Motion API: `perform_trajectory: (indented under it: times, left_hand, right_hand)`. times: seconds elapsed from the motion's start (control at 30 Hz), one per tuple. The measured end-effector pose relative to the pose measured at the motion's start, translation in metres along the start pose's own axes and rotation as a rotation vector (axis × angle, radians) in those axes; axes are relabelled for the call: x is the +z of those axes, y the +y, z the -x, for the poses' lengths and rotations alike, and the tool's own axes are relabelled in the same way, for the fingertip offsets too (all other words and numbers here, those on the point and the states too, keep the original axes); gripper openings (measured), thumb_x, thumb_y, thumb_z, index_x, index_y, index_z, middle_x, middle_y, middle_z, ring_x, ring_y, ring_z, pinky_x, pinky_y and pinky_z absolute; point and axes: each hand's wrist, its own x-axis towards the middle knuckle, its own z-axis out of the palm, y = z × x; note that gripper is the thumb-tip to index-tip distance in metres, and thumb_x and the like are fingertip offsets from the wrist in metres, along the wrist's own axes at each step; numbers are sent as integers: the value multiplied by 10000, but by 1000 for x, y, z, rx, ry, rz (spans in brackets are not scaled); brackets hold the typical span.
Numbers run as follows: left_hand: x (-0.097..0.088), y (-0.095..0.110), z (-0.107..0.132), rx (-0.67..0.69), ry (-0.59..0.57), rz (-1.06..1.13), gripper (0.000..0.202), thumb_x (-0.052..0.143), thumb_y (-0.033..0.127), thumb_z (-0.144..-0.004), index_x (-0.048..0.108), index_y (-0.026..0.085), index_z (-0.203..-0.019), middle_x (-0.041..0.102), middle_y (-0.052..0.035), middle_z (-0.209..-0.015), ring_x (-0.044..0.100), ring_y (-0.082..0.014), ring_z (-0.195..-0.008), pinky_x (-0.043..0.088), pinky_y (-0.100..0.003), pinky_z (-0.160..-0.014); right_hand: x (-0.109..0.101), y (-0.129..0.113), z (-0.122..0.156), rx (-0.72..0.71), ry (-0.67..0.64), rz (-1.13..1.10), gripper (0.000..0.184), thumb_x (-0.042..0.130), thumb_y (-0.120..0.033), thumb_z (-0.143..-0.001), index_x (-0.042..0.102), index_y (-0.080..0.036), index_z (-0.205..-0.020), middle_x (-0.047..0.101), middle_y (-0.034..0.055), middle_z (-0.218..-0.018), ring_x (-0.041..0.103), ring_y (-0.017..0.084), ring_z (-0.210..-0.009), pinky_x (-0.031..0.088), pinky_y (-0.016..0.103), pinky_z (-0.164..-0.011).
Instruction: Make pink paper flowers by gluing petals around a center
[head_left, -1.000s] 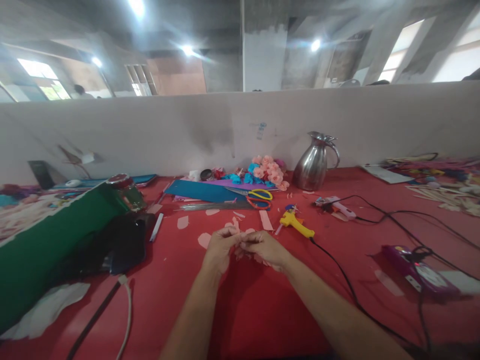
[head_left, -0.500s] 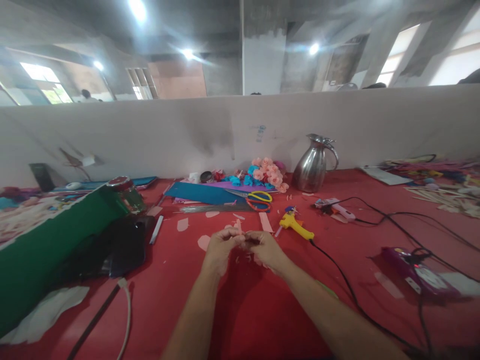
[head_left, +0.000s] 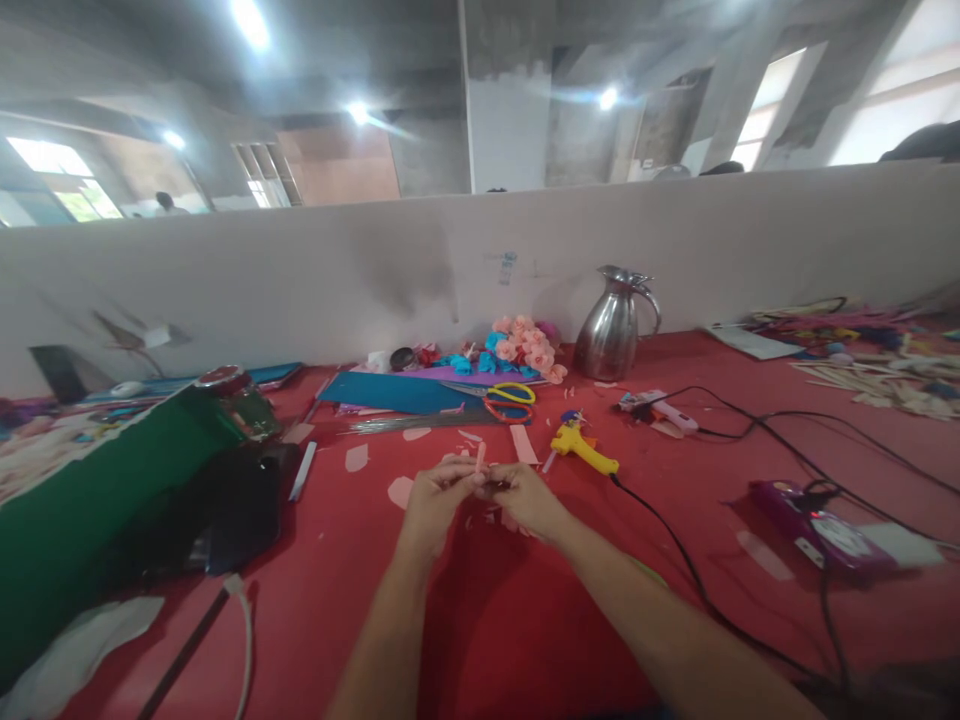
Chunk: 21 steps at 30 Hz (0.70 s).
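Observation:
My left hand (head_left: 439, 500) and my right hand (head_left: 525, 497) meet over the middle of the red table. Between the left fingertips a narrow strip of pink crepe paper (head_left: 481, 456) stands up. The right fingers are pinched together against the strip's lower end; whatever else they grip is hidden. Cut pink paper petals (head_left: 401, 491) lie just beyond and left of the hands. A pink paper rectangle (head_left: 523, 444) rests behind the right hand, close to a yellow glue gun (head_left: 585, 447).
Scissors (head_left: 499, 394) lie on blue sheets (head_left: 397, 390), before a pile of pink paper flowers (head_left: 529, 345). A steel jug (head_left: 611, 325) stands at the back. Cords trail rightward to a purple power strip (head_left: 817, 525). A green box (head_left: 97, 510) and glass jar (head_left: 244, 405) are left.
The view has shifted slightly, so the table's things sit further left. Both hands stay together, and the pink strip between the fingers stands more upright.

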Motion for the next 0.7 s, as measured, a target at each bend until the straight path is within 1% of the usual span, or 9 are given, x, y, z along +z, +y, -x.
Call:
perform_trajectory:
  times: [0.1, 0.2, 0.37, 0.5, 0.7]
  left_hand:
    - [2, 1, 1, 4, 43, 37, 71, 758, 231, -573, 740, 188, -627, 660, -67, -741, 572, -202, -844, 454, -290, -752]
    - [3, 0, 1, 7, 54, 57, 50, 765, 206, -553, 721, 186, -567, 650, -55, -728, 564, -180, -808, 452, -265, -723]
    - [3, 0, 1, -6, 86, 122, 77, 776, 190, -516, 714, 187, -560, 626, -32, -709, 551, -153, -735, 446, -246, -661]
    - [4, 1, 1, -8, 92, 147, 67, 768, 202, -529, 714, 189, -566, 618, -23, -688, 546, -141, -712, 435, -242, -672]
    - [3, -1, 1, 15, 66, 113, 27, 732, 203, -586, 715, 183, -584, 640, -35, -714, 558, -153, -749, 431, -259, -724]
  right_hand:
    - [2, -4, 1, 31, 12, 5, 301, 655, -463, -671, 676, -163, -653, 576, -7, -626, 530, 141, -659, 420, 279, -714]
    - [3, -7, 2, 44, 31, 9, 335, 666, -493, -652, 645, -162, -602, 539, -17, -595, 496, 127, -620, 410, 266, -677]
    - [4, -10, 4, 72, 68, 36, 376, 659, -531, -642, 611, -164, -577, 457, -31, -541, 440, 115, -566, 388, 253, -610]
    - [3, -8, 2, 28, 69, 42, 363, 652, -514, -651, 616, -160, -574, 459, -33, -555, 441, 116, -590, 380, 250, -629]
    - [1, 6, -2, -3, 66, 8, 282, 648, -436, -667, 639, -164, -595, 487, -38, -582, 470, 123, -623, 383, 251, -658]
